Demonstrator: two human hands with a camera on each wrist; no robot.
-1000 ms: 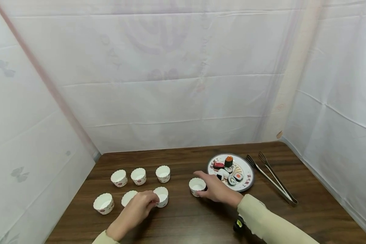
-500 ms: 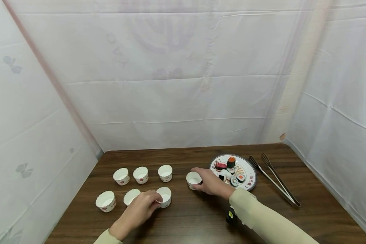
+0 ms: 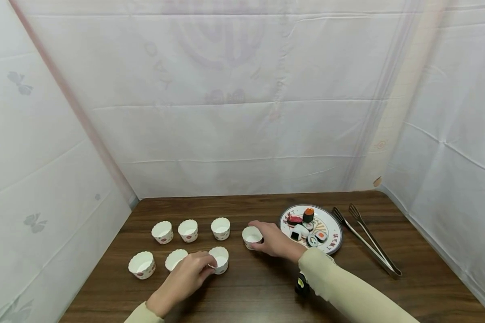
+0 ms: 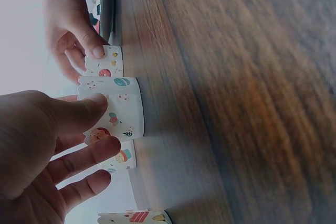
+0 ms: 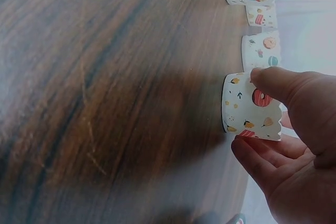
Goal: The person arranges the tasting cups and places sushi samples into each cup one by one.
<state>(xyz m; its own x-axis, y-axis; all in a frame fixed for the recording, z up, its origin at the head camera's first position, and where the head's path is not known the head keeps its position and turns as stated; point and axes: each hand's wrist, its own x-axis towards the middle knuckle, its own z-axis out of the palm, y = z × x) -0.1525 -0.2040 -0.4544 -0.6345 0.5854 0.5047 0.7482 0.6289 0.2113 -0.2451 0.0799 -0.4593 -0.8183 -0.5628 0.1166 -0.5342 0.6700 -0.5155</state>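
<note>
My left hand [image 3: 187,272] pinches the near-left rim of a white paper baking cup [image 3: 222,264] in the front row; in the left wrist view the thumb lies across the printed side of this cup [image 4: 125,114]. Farther right, my right hand [image 3: 275,242] holds another paper baking cup [image 3: 249,237] between thumb and fingers. Seen from the right wrist, that cup [image 5: 239,103] stands upright at the table surface, printed with a red doughnut; whether it touches the table is unclear. A cup [image 3: 176,258] next to my left hand is partly hidden by it.
Several more cups stand left, among them a front-left one [image 3: 142,265] and a back-row one [image 3: 220,229]. A plate [image 3: 334,226] of sushi pieces sits behind my right forearm. Metal tongs [image 3: 368,242] lie right. A dark sushi piece [image 3: 302,287] is partly under the right sleeve.
My right hand has carried its cup leftward and a little farther back, toward the back row. The left hand keeps its pinch on the front-row cup. The head view has shifted slightly.
</note>
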